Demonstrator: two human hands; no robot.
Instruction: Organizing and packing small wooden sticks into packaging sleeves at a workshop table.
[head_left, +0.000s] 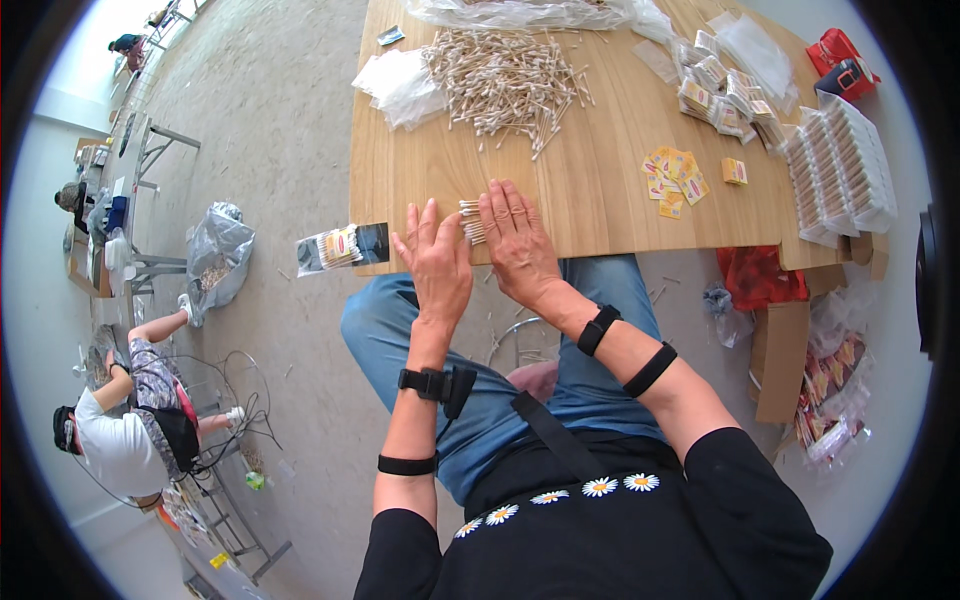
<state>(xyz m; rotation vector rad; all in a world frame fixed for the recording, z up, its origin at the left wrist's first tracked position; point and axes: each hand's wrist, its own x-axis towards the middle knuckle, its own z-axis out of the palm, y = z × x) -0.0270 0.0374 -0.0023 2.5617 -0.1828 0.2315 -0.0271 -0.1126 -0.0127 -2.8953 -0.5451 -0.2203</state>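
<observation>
A small row of cotton swabs [470, 222] lies near the table's front edge, between my two hands. My left hand [437, 268] is at the row's left side, fingers stretched out and apart, the fingertips at the table. My right hand [516, 243] lies flat with straight fingers over the right part of the row and hides it. Farther back is a large loose heap of cotton swabs [505, 82]. To the left, at the table edge, a clear packet of swabs with a yellow label [342, 246] rests on a dark sheet [374, 242].
Clear plastic bags [402, 88] lie left of the heap. To the right are yellow printed cards [676, 178], a small yellow box [734, 172], filled packets [722, 92] and stacked swab packs [840, 170]. A cardboard box [783, 360] stands below. Another person [130, 435] works at far left.
</observation>
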